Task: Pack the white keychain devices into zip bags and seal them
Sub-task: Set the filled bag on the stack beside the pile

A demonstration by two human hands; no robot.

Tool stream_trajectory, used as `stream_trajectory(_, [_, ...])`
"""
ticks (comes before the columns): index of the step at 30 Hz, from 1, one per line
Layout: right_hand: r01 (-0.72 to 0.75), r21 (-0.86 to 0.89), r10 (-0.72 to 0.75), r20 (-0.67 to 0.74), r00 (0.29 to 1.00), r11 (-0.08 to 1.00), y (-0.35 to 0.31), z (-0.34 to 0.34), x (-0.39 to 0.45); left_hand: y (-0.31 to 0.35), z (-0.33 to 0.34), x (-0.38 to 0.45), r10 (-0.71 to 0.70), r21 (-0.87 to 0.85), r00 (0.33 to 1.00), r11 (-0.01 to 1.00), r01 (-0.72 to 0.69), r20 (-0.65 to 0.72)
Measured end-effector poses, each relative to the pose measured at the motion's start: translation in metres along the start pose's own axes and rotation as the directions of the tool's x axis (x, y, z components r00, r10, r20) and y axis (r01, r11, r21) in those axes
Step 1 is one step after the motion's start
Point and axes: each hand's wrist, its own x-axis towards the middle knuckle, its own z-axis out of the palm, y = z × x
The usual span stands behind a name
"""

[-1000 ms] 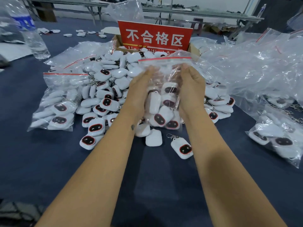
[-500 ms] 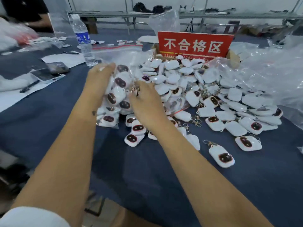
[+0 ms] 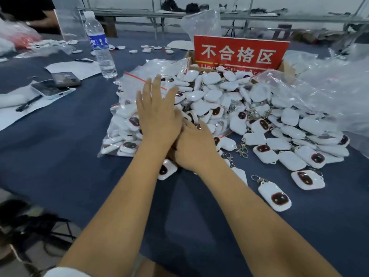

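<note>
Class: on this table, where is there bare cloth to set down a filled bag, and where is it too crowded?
Free: the blue cloth between the phones and the filled bag, and the near strip between the forearms. Crowded: the keychain pile before the red sign, and the loose bags at right.

- Right hand [image 3: 192, 145]: fingers concealed beneath the left hand [image 3: 159, 116]; whether they grip anything cannot be told.
- Filled zip bag [image 3: 123, 126], left of centre: its right portion hidden by the left hand and forearm.
- Red sign [image 3: 240, 52], upper centre: lower line of small print covered by the pile of white keychain devices [image 3: 249, 108].
- Cardboard box [image 3: 287, 67] behind the sign: only edges visible.
- Person [image 3: 30, 13], upper left corner: cut off by the frame edge, blurred.
- Loose plastic bags [image 3: 339, 92], right edge: blurred, cropped.
</note>
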Motion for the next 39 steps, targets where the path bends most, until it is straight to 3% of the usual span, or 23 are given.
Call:
stream_trajectory(3, [-0.037, -0.008, 0.037, 0.001, 0.999, 0.999, 0.022, -0.009, -0.008, -0.015, 0.008, 0.006, -0.010, 0.007, 0.999, 1.000, 0.010, 0.039])
stream_trajectory(7, [-0.133, -0.019, 0.133, 0.035, 0.990, 0.991, 0.050, -0.019, -0.019, -0.038, 0.005, 0.006, 0.032, -0.189, 0.999, 0.981, -0.035, -0.017])
stream_trajectory(10, [-0.221, -0.045, 0.220, -0.032, 0.975, 0.974, 0.065, -0.025, -0.023, -0.055, 0.004, 0.005, -0.012, -0.259, 0.999, 0.966, 0.000, -0.044])
stream_trajectory(13, [-0.303, -0.053, 0.298, -0.089, 0.951, 0.952, 0.069, -0.032, -0.020, -0.053, 0.006, 0.000, 0.043, -0.314, 0.997, 0.947, -0.060, -0.058])
stream_trajectory(16, [-0.337, -0.017, 0.325, -0.223, 0.919, 0.941, 0.066, -0.039, -0.012, -0.031, 0.017, -0.004, 0.124, -0.367, 0.988, 0.927, -0.081, 0.093])
stream_trajectory(20, [-0.396, 0.234, 0.456, -0.332, 0.826, 0.888, 0.083, -0.052, -0.012, 0.009, 0.042, -0.004, 0.083, -0.220, 0.963, 0.975, -0.026, 0.257])
stream_trajectory(23, [-0.528, 0.452, 0.660, -0.206, 0.722, 0.719, 0.114, -0.058, -0.021, 0.039, 0.052, -0.003, -0.040, -0.188, 0.966, 0.978, 0.091, 0.256])
stream_trajectory(25, [-0.577, 0.462, 0.666, -0.042, 0.745, 0.674, 0.132, -0.056, -0.027, 0.055, 0.056, -0.002, -0.103, -0.168, 0.965, 0.975, 0.147, 0.243])
stream_trajectory(28, [-0.587, 0.297, 0.588, 0.098, 0.803, 0.753, 0.146, -0.052, -0.029, 0.072, 0.062, 0.003, -0.177, -0.155, 0.965, 0.966, 0.208, 0.192])
stream_trajectory(30, [-0.603, 0.203, 0.583, 0.154, 0.798, 0.772, 0.150, -0.049, -0.029, 0.078, 0.067, 0.007, -0.246, -0.194, 0.958, 0.942, 0.273, 0.150])
stream_trajectory(36, [-0.509, 0.267, 0.502, 0.098, 0.859, 0.819, 0.163, -0.049, -0.034, 0.079, 0.075, 0.026, -0.359, -0.333, 0.932, 0.874, 0.354, 0.049])
stream_trajectory(39, [-0.485, 0.251, 0.510, -0.042, 0.859, 0.838, 0.147, -0.055, -0.043, 0.075, 0.078, 0.032, -0.356, -0.337, 0.934, 0.878, 0.339, 0.013])
